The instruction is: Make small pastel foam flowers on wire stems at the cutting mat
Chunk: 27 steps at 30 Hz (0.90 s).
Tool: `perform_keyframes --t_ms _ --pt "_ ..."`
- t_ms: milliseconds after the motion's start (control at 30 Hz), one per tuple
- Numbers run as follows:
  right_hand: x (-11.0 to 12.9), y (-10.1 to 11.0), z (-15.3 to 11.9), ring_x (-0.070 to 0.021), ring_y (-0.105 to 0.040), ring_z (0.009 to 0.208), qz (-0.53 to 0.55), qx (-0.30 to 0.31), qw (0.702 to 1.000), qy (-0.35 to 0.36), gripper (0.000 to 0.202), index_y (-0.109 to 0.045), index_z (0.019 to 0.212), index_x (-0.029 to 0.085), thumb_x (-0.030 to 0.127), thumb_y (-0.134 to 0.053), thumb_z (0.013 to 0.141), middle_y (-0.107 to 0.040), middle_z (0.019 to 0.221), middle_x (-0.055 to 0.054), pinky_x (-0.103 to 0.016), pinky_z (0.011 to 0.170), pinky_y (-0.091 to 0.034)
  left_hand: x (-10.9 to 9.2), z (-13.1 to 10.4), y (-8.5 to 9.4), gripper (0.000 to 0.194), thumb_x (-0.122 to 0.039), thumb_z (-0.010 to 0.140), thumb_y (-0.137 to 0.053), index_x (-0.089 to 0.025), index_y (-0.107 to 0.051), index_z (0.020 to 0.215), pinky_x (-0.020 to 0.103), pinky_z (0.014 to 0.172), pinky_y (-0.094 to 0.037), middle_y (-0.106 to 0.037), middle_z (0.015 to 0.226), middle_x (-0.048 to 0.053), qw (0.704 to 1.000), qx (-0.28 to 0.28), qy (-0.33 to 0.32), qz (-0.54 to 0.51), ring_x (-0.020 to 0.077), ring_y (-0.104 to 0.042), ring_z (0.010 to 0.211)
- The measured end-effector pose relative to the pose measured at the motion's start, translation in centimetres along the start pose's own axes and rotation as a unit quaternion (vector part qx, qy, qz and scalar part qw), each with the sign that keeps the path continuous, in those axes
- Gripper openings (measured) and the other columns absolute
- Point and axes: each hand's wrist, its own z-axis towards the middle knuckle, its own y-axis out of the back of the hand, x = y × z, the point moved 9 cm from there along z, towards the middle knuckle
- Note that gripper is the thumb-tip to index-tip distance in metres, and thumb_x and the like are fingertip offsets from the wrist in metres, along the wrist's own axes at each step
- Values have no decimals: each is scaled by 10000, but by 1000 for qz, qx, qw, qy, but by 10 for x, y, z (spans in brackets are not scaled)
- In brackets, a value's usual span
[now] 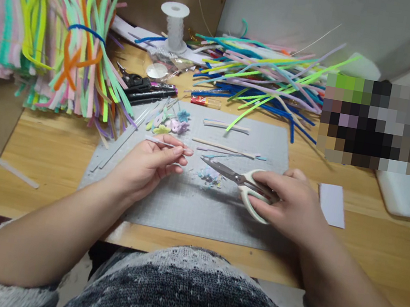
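Observation:
My left hand (159, 167) pinches a thin pale pipe cleaner (160, 141) between thumb and fingertips, its short end poking out to the right. My right hand (295, 202) grips white-handled scissors (240, 179) through the loops. The blades look nearly closed and point left, a little apart from the pipe cleaner's end. Below the blades lies a small heap of pastel fuzz clippings (209, 176) on the grey cutting mat (194, 214). Cut pipe cleaner lengths (225, 148) rest behind the scissors. Several small pastel fuzzy flower shapes (171, 121) sit behind my left hand.
A big bundle of pipe cleaners (84, 49) stands at the left, with a loose pile of them (269, 75) at the back. Nearby are a white spool (176, 28), black pens (148, 94), a glue stick (2, 164), a white card (332, 205) and a white phone-like object (402, 194).

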Motion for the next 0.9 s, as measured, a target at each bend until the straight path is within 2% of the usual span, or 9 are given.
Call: perform_keyframes --t_ms 500,700,900 --pt "-1 -3 -1 -133 -470 551 7 21 1000 9 142 -634 868 242 375 -584 861 -634 609 31 -309 640 -316 -3 0 3 167 -163 670 -769 -137 -638 769 158 536 -533 -704 769 15 1000 -11 -12 16 75 -633 608" --pt "-6 5 -2 -147 -494 572 8 0 1000 -8 120 -640 857 247 353 -584 846 -675 673 11 -316 621 -323 -17 -2 8 201 -202 653 -782 -138 -618 749 185 561 -518 -701 757 25 991 -54 -82 90 97 -637 634" --pt "1 -3 -3 -140 -525 574 -34 52 997 41 139 -618 894 232 360 -589 849 -680 664 19 -326 672 -305 -28 -3 8 184 -235 673 -774 -153 -632 757 221 591 -525 -696 748 22 975 -55 -146 160 116 -639 650"
